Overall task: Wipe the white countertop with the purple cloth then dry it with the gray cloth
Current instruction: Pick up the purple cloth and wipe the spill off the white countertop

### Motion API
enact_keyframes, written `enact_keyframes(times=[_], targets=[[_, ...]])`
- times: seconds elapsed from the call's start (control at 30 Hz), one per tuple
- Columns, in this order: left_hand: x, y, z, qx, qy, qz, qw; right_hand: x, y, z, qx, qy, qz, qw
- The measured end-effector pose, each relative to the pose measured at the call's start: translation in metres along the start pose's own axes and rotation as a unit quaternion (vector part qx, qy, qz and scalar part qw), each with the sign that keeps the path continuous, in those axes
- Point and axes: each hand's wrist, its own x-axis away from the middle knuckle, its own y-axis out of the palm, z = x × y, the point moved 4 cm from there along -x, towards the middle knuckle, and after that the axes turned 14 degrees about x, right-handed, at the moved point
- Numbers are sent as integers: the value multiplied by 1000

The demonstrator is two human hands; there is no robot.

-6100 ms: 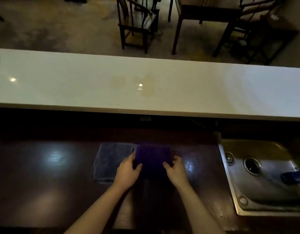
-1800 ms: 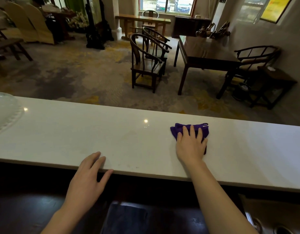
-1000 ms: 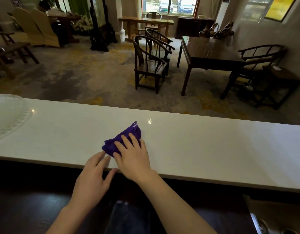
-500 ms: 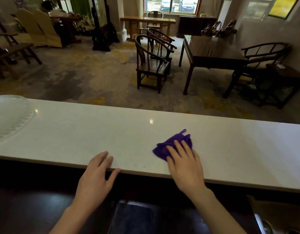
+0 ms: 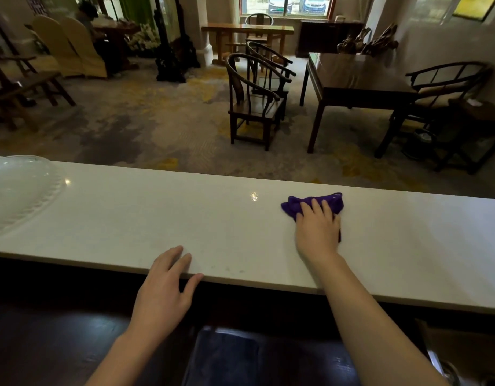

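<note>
The long white countertop [image 5: 185, 218] runs across the view. My right hand [image 5: 317, 232] lies flat on the bunched purple cloth [image 5: 295, 206], pressing it onto the countertop right of centre; the cloth shows beyond my fingertips. My left hand [image 5: 164, 291] rests with fingers spread on the countertop's near edge, holding nothing. The gray cloth [image 5: 226, 355] lies folded on the dark lower counter [image 5: 59, 344] below, between my forearms.
A clear glass dish [image 5: 20, 190] sits on the countertop at far left. A metal sink's corner [image 5: 447, 369] shows at bottom right. Beyond the countertop are wooden chairs [image 5: 254, 98] and a dark table [image 5: 357, 82] on carpet.
My right hand slid the purple cloth to the right and farther from me along the countertop. My left hand stayed on the near edge.
</note>
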Motion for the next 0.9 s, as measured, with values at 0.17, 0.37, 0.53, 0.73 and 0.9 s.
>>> enact_keyframes(times=[0.17,0.37,0.53,0.73,0.9], targets=[[0,1,0,0,-2,3,1000,7,7,-61,-9,-95,2,995],[0,2,1,3,-3,11,1000,41,16,-123,-40,-238,8,970],[0,2,1,1,6,9,1000,81,18,-145,-63,-332,17,941],[-1,3,0,11,22,11,1000,101,10,-135,-52,-369,-23,928],[0,3,0,19,28,18,999,109,-11,-133,-2,-330,79,941]])
